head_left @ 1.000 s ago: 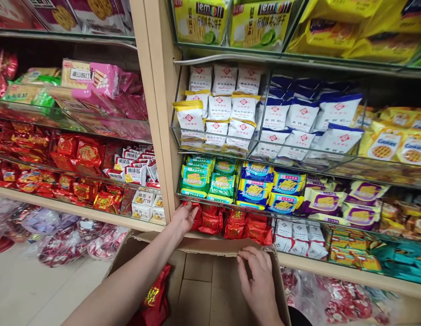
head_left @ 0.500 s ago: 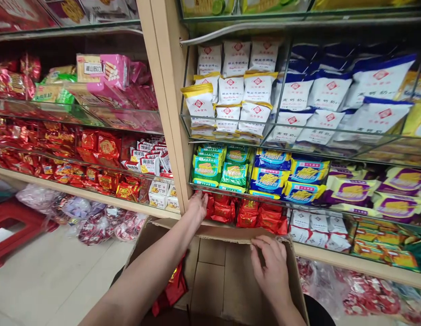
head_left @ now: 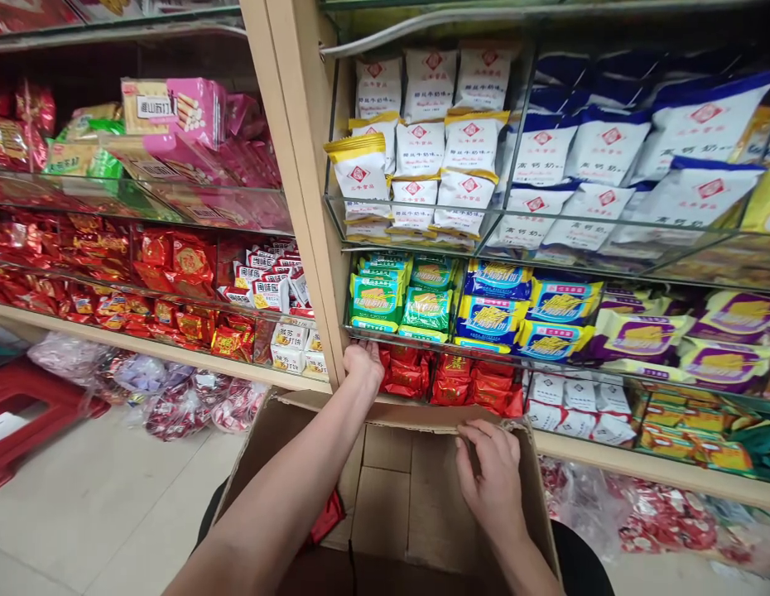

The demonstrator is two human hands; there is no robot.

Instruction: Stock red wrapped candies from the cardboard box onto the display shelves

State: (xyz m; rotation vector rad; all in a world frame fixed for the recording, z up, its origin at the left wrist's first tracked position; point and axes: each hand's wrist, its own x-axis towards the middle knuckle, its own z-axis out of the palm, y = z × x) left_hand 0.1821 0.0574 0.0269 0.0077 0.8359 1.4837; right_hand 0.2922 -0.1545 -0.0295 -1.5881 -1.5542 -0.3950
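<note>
My left hand (head_left: 364,364) reaches into the lowest shelf bin and rests against the red snack packets (head_left: 450,382) stacked there; its fingers are hidden behind the packets. My right hand (head_left: 488,472) grips the far top edge of an open cardboard box (head_left: 391,505) held just below the shelf, fingers curled over the flap. One red packet (head_left: 328,520) lies inside the box at its left side, partly hidden by my left forearm.
Glass-fronted shelves hold green (head_left: 391,294), blue (head_left: 522,310) and purple (head_left: 689,331) biscuit packs, with white bags (head_left: 422,165) above. A wooden upright (head_left: 304,190) divides the shelving. Bagged sweets (head_left: 174,406) lie on the floor at left, beside a red stool (head_left: 25,406).
The view has dipped and shifted slightly. My left hand has pushed a little deeper and higher into the red packets. My right hand stays on the box edge.
</note>
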